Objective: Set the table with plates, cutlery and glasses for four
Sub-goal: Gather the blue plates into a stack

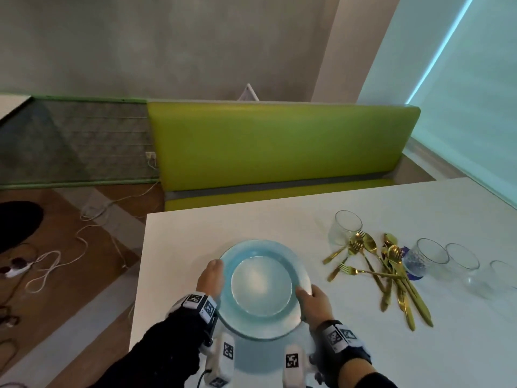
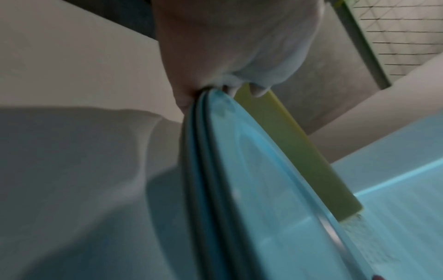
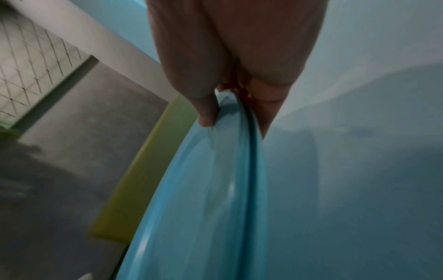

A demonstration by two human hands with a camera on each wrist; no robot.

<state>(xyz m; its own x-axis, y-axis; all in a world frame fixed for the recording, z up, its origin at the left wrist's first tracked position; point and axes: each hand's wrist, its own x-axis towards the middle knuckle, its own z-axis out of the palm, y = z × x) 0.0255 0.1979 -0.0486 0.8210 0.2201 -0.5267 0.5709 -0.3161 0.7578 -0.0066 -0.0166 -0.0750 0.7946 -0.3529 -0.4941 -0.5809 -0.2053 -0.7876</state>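
Note:
A stack of light blue plates (image 1: 263, 287) is held over the near left part of the white table (image 1: 195, 233). My left hand (image 1: 210, 278) grips the stack's left rim, and my right hand (image 1: 313, 302) grips its near right rim, thumb on top. In the left wrist view the stacked plate rims (image 2: 203, 151) show layered edges under my left hand (image 2: 230, 56). The right wrist view shows my right hand (image 3: 215, 79) with its thumb over the plate rim (image 3: 227, 170). Gold cutlery (image 1: 386, 270) lies in a loose pile to the right. Clear glasses (image 1: 344, 228) stand around it.
A green bench (image 1: 279, 147) runs along the table's far side. More glasses (image 1: 461, 261) stand near the right edge. White cables (image 1: 56, 261) and a power strip lie on the wooden floor to the left.

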